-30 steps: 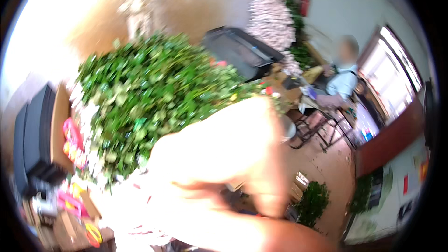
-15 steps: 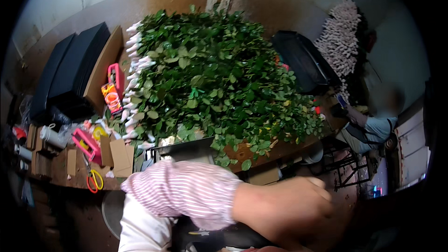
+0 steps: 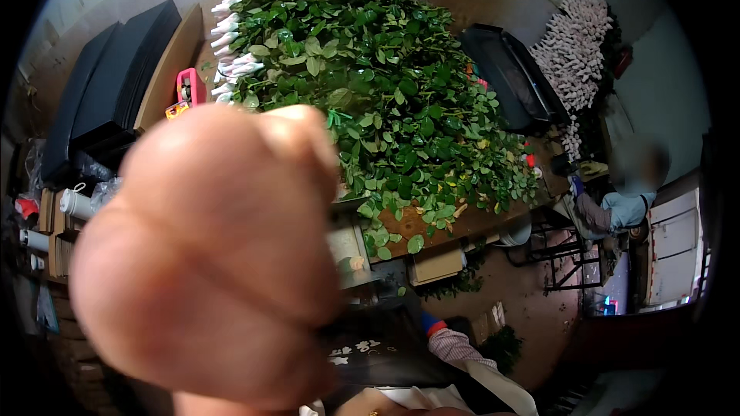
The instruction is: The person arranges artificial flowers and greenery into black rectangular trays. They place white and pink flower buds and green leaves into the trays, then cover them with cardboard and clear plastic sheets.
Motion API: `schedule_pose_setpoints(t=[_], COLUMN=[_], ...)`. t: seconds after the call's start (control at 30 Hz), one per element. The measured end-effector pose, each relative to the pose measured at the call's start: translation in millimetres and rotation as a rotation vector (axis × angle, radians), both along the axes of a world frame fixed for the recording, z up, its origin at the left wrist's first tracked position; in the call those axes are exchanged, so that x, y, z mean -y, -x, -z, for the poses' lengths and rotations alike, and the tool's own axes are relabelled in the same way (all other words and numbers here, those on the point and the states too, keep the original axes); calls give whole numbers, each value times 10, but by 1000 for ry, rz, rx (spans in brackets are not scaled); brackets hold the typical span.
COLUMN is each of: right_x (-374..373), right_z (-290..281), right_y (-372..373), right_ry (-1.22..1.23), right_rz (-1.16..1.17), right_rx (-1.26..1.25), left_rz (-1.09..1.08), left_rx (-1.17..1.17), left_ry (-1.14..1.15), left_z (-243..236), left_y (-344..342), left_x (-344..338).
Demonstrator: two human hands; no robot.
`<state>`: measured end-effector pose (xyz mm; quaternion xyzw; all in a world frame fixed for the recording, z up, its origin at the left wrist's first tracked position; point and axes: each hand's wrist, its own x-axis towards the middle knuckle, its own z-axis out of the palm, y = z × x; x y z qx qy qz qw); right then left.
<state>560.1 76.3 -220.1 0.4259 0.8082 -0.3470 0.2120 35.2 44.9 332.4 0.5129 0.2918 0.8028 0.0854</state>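
Note:
My left hand (image 3: 208,262) is very close to the camera and blurred. Its fingers look curled in, and whatever they may hold is hidden. It covers the near left part of the workbench. Low in the picture, my right arm shows a striped sleeve (image 3: 459,347) ending in a blue and red cuff (image 3: 433,327); the right hand itself is lost against the dark apron (image 3: 378,347). Beyond the left hand lies a big heap of green leafy stems (image 3: 370,69), their heads at the left end in pale wraps (image 3: 225,35).
Black boxes (image 3: 127,77) and a pink tape dispenser (image 3: 190,86) stand left of the heap. At right are a black crate (image 3: 512,81), a stack of wrapped flower heads (image 3: 574,46) and a seated person (image 3: 628,204). Cardboard (image 3: 439,264) sits under the bench edge.
My left hand has swung from the lower right to the left, close to the camera. My right sleeve and cuff have come into view. The view has shifted, and the heap sits higher.

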Motion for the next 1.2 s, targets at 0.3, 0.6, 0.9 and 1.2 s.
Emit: schedule_pose_setpoints(t=[0.3,0.6,0.9,1.2], right_x=[-1060,-614,-406,-606], right_z=[-2812,-3697,-3032,-3117], right_y=[1576,3664,3747,3773], right_ry=[-579,-36,-36,203], right_rz=[137,-638,-833,-840], right_rx=[-206,-755,-545,-349], left_rz=[-176,-570,-1502,-2035], left_rx=[-288,-1107,-263,-415], left_ry=[-470,623,1032,1570], left_z=[598,1892,2029,1903], left_y=[125,1204,4261,5217], left_x=[432,403,1691,1585])
